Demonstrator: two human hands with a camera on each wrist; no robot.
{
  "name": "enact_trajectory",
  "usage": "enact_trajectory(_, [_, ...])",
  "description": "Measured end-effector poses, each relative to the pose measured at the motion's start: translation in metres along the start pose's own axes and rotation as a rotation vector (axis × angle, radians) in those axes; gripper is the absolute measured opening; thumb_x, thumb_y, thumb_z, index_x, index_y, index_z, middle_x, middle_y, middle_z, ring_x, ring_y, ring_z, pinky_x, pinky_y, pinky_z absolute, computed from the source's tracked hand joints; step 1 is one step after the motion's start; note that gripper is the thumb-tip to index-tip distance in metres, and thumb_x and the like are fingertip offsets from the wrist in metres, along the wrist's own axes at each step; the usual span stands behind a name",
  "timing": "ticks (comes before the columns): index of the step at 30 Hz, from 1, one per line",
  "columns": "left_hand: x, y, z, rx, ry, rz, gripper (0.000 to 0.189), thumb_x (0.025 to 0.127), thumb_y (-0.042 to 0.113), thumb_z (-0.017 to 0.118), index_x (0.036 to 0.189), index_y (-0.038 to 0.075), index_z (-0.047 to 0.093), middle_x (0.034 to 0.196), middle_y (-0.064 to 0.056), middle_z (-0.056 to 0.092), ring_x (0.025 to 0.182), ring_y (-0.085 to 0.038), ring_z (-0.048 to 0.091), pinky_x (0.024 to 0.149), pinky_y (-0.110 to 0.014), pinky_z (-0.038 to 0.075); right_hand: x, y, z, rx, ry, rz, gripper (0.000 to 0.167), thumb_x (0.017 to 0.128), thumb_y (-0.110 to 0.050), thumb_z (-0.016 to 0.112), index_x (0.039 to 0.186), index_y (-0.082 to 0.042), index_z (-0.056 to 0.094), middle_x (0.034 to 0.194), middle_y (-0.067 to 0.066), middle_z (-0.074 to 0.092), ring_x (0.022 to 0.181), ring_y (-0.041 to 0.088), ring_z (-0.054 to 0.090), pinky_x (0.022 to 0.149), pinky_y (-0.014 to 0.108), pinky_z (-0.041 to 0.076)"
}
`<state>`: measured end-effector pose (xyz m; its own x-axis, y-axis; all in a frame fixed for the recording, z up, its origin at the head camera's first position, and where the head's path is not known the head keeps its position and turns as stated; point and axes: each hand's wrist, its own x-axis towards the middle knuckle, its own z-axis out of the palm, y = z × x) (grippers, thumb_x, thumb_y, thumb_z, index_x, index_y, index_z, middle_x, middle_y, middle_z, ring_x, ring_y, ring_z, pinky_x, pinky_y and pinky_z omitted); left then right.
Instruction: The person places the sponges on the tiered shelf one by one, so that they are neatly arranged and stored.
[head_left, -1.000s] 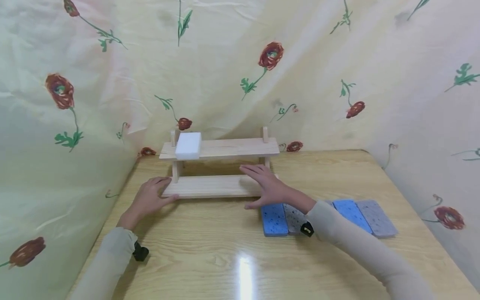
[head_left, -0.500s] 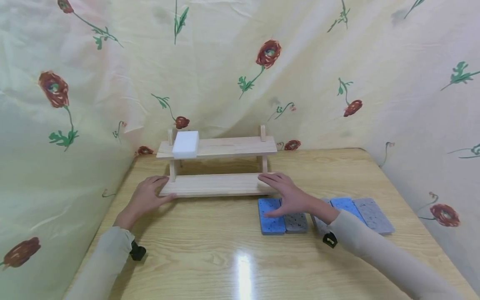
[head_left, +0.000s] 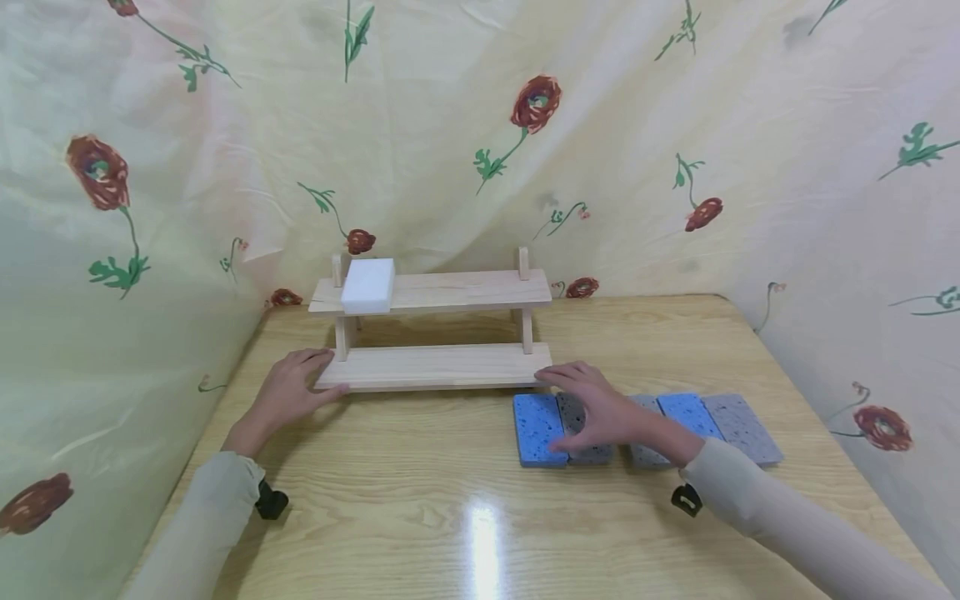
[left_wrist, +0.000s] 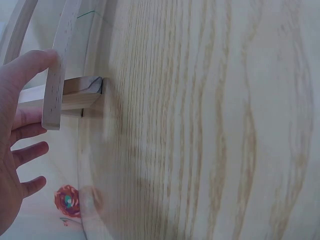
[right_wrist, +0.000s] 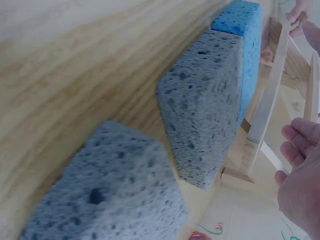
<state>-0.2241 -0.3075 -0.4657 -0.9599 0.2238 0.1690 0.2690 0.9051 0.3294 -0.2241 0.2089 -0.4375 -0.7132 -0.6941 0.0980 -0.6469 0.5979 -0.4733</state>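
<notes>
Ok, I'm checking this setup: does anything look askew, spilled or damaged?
Nothing looks spilled or damaged. One slight oddity is spacing: counting from the left in the head view, a gap parts the second porous block from the third porous block, while the other neighbours lie close together. The wooden rack stands upright.

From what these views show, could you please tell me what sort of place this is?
Probably an indoor tabletop workspace: a wood-grain table, flower-printed sheeting behind and beside it, and a two-tier wooden rack standing on it.
</notes>
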Motion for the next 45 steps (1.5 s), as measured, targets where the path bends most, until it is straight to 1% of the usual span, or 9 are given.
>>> enact_trajectory(7, [0.000, 0.000, 0.001, -0.001, 0.006, 0.003, 0.075, 0.089, 0.050, 0.074, 0.141, -0.002, 0.057, 0.144, -0.026, 0.055, 0.134, -0.047, 0.048, 0.112, -0.067, 0.037, -0.008, 0.005, 0.005, -0.006, -0.006, 0.016, 0.099, 0.070, -0.056, 0.089, 0.151, -0.014, 0.050, 0.153, 0.007, 0.049, 0.135, 0.027, 0.043, 0.104, 0.058, 0.045])
enact_trajectory(13, [0.000, -0.001, 0.002, -0.005, 0.000, -0.006, 0.077, 0.089, 0.052, 0.074, 0.142, -0.001, 0.057, 0.145, -0.027, 0.055, 0.135, -0.048, 0.048, 0.112, -0.067, 0.036, -0.012, 0.010, 0.007, -0.004, -0.034, 0.027, 0.097, 0.071, -0.059, 0.087, 0.150, -0.017, 0.051, 0.153, 0.005, 0.049, 0.136, 0.027, 0.044, 0.105, 0.058, 0.043])
enact_trajectory(21, [0.000, -0.001, 0.001, -0.009, -0.012, -0.017, 0.077, 0.089, 0.053, 0.073, 0.143, 0.000, 0.056, 0.146, -0.027, 0.054, 0.135, -0.048, 0.047, 0.113, -0.066, 0.036, -0.015, 0.017, 0.012, -0.030, -0.056, 0.051, 0.102, 0.071, -0.066, 0.084, 0.151, -0.013, 0.050, 0.153, 0.007, 0.050, 0.134, 0.027, 0.046, 0.104, 0.056, 0.045])
enact_trajectory(26, [0.000, -0.001, 0.000, -0.011, -0.016, -0.019, 0.078, 0.089, 0.053, 0.073, 0.143, -0.001, 0.056, 0.146, -0.027, 0.054, 0.136, -0.048, 0.047, 0.114, -0.066, 0.035, -0.015, 0.019, 0.013, -0.033, -0.056, 0.045, 0.104, 0.070, -0.065, 0.085, 0.151, -0.011, 0.049, 0.153, 0.008, 0.050, 0.134, 0.030, 0.046, 0.104, 0.058, 0.045])
enact_trajectory(31, [0.000, 0.000, 0.000, -0.017, -0.016, -0.016, 0.078, 0.089, 0.053, 0.073, 0.143, -0.001, 0.056, 0.146, -0.026, 0.054, 0.136, -0.048, 0.047, 0.114, -0.066, 0.036, -0.015, 0.019, 0.014, -0.054, -0.067, 0.040, 0.107, 0.069, -0.065, 0.086, 0.153, -0.011, 0.046, 0.152, 0.009, 0.051, 0.133, 0.029, 0.047, 0.103, 0.058, 0.045])
enact_trajectory(35, [0.000, -0.001, 0.000, -0.012, -0.012, -0.014, 0.077, 0.089, 0.052, 0.073, 0.142, -0.002, 0.056, 0.146, -0.026, 0.054, 0.136, -0.047, 0.047, 0.113, -0.066, 0.036, -0.016, 0.017, 0.014, -0.056, -0.080, 0.046, 0.107, 0.070, -0.063, 0.086, 0.154, -0.010, 0.045, 0.154, 0.009, 0.049, 0.135, 0.030, 0.046, 0.105, 0.059, 0.045])
enact_trajectory(45, [0.000, -0.001, 0.000, -0.012, -0.009, -0.009, 0.077, 0.089, 0.052, 0.073, 0.142, -0.001, 0.056, 0.145, -0.026, 0.055, 0.135, -0.047, 0.048, 0.113, -0.066, 0.036, -0.015, 0.013, 0.013, -0.074, -0.095, 0.034, 0.107, 0.070, -0.062, 0.086, 0.154, -0.010, 0.045, 0.155, 0.010, 0.047, 0.136, 0.030, 0.044, 0.107, 0.060, 0.043])
